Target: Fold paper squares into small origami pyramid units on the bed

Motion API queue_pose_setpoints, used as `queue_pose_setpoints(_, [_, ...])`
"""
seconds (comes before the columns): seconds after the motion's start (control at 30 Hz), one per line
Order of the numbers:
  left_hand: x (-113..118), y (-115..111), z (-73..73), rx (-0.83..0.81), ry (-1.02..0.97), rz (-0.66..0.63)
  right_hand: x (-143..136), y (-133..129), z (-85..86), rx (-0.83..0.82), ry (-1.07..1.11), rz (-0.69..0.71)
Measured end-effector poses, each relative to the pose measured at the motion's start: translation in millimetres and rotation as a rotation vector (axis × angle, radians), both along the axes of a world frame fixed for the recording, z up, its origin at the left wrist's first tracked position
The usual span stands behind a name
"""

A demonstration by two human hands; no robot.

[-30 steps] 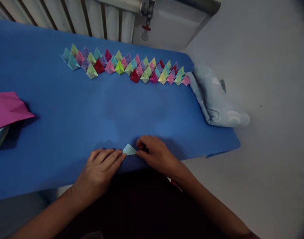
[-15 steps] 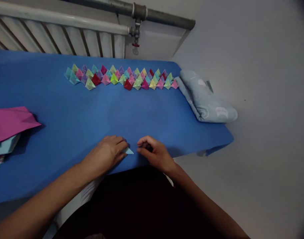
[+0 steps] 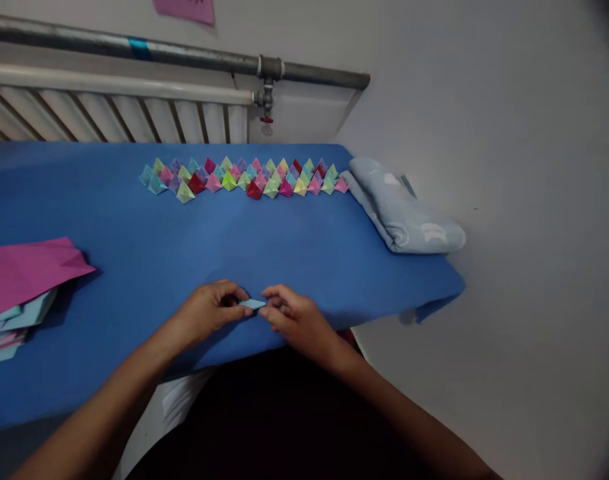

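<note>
A small light-blue folded paper [image 3: 253,304] is between my two hands near the front edge of the blue-covered table. My left hand [image 3: 212,308] pinches its left end, the thumb in front and the fingers curled behind. At its pointed right end, the thumb and fingertips of my right hand [image 3: 299,323] close around the tip. The fingers cover part of the paper, so its full shape is hidden.
Several rows of colourful folded paper pieces [image 3: 229,181] stand toward the back of the blue cloth [image 3: 149,267]. A folded grey-blue blanket [image 3: 409,213] lies at the right by the wall. Paper sheets under a magenta one [image 3: 29,273] lie left. Behind is a radiator [image 3: 119,83].
The left hand has shifted from covering the paper to pinching its left end. My right hand has come in from the right to the paper's tip. The view has tilted up slightly.
</note>
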State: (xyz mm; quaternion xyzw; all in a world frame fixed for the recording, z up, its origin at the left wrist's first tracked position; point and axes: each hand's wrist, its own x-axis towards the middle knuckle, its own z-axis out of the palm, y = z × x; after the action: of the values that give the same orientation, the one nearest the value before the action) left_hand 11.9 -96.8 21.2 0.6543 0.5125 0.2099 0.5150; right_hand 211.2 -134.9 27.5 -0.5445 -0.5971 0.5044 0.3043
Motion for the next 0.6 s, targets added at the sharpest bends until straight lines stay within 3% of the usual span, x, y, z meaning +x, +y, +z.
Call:
queue_pose_setpoints(0.17, [7.6,-12.7,0.9,-0.167,-0.236,0.173,-13.9,4.2,-1.1,0.005,0.094,-0.054])
queue_pose_setpoints(0.37, [12.3,-26.5,10.9,-0.204,-0.362,0.327,-15.8,2.1,7.5,0.122,0.094,-0.051])
queue_pose_setpoints(0.6, [15.4,-31.5,5.9,-0.275,-0.491,0.414,-13.2,3.2,9.5,0.153,0.111,-0.057])
